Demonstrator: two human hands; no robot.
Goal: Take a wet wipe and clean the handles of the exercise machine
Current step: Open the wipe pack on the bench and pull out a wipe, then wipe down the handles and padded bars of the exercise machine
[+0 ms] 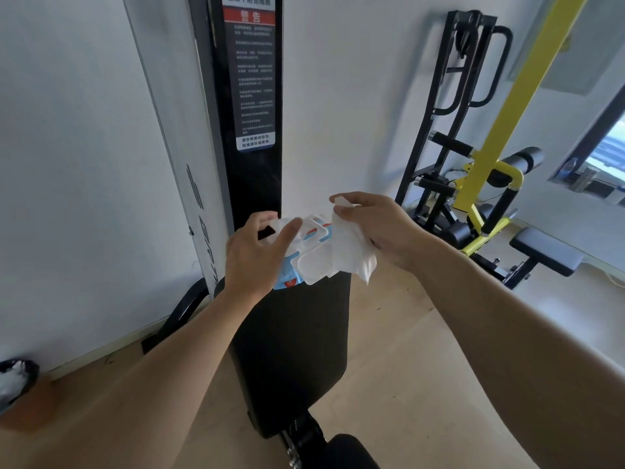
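Two bare hands meet above the far end of a black padded bench [291, 350], which runs away from the camera toward a tall black upright [248, 106] carrying a warning label [254, 76] with a red band. The left hand [255, 252] grips a blue and white wet-wipe pack [304, 262] from the left side, thumb and fingers curled around its top edge; the pack's white flip lid [313, 267] stands open. The right hand [378, 228] pinches a white wet wipe [351, 252] between thumb and fingers, just right of the pack, and the crumpled sheet hangs down from the grip, touching the pack's edge. At the back right, well apart from the hands, stands a yellow and black exercise machine [480, 170] with black padded handles [451, 143] and rollers, against a white wall. The floor [406, 367] is pale wood. A bin [15, 380] with a light liner sits at the lower left edge.
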